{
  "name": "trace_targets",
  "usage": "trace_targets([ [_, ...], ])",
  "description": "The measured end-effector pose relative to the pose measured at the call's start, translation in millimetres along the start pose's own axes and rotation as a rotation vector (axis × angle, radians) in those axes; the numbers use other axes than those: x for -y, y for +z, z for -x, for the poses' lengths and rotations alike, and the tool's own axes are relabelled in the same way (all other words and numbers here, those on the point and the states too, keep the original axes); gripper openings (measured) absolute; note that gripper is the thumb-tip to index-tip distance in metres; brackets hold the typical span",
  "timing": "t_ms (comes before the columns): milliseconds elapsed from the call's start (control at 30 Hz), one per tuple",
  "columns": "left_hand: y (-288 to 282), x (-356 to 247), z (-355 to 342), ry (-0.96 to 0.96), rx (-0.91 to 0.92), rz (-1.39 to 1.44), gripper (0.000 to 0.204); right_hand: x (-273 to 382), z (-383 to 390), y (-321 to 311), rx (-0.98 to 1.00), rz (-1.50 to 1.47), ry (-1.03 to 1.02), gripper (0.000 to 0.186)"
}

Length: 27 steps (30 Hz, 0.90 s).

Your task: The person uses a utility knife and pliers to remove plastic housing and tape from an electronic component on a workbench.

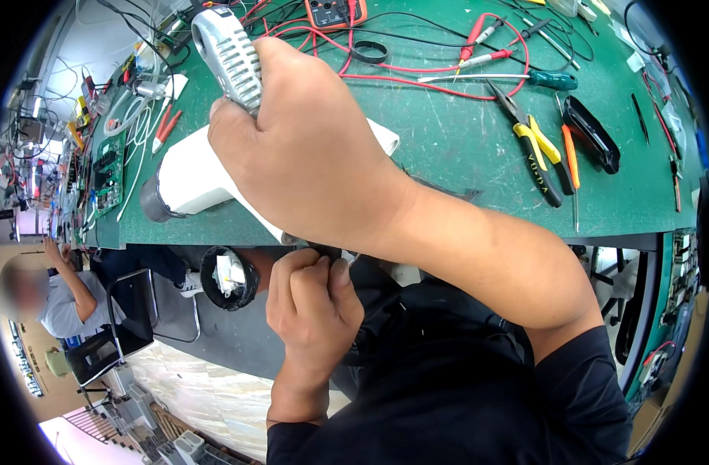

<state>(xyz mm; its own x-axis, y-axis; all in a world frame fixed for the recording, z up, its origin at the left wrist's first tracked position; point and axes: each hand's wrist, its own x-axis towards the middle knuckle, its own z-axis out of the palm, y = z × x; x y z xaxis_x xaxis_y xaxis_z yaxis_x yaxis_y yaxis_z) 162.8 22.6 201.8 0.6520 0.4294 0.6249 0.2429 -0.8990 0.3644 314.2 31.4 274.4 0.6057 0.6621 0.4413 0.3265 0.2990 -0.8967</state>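
From my end, R hand (316,147) is gripping the ribbed grey grip (230,62), upper L, fingers wrapped, thumb below. White tube (196,174) lies at the near edge of the bench (440,147), partly behind R hand, black cap (157,200) facing L. Can't tell if grip & tube are joined, b/c the hand covers that spot. L hand (316,306) is lower, just off the bench edge near the tube's near end, fingers curled closed in a pinch; what's between them is hidden, can't tell.

Doing it well, imo: R hand prob works best as anchor, so I'd lock the wrist & not twist. L side looks like fine work, so fingertips only, light pressure. R forearm cuts across my view, so I'd raise that elbow a bit. Also I'd rest more of the tube on the bench; small bits could drop off the edge.

Containers: bin (209,280), below bench level, L of L hand, black liner, white scraps (230,273) inside w/ a tiny yellow bit; bottom not visible. Black shell (591,136), R side of bench, just beside orange screwdriver (571,159), looks hollow; contents, if any, can't tell.
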Motion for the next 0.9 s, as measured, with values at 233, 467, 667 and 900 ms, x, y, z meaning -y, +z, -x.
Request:
trace_targets([
  [233,1,3,1,0.018,-0.018,0.021,0.015,-1,-2,4,-0.006,-0.009,-0.015,0.021],
  [467,4,5,1,0.025,-0.046,0.020,0.014,-8,-5,15,-0.070,0.138,-0.186,0.022],
  [667,4,11,-4,-0.033,-0.024,0.046,0.015,3,0,13,-0.235,0.133,-0.159,0.023],
  [900,5,11,-4,-0.015,-0.027,0.046,0.015,29,-2,4,-0.146,0.124,0.082,0.023],
])
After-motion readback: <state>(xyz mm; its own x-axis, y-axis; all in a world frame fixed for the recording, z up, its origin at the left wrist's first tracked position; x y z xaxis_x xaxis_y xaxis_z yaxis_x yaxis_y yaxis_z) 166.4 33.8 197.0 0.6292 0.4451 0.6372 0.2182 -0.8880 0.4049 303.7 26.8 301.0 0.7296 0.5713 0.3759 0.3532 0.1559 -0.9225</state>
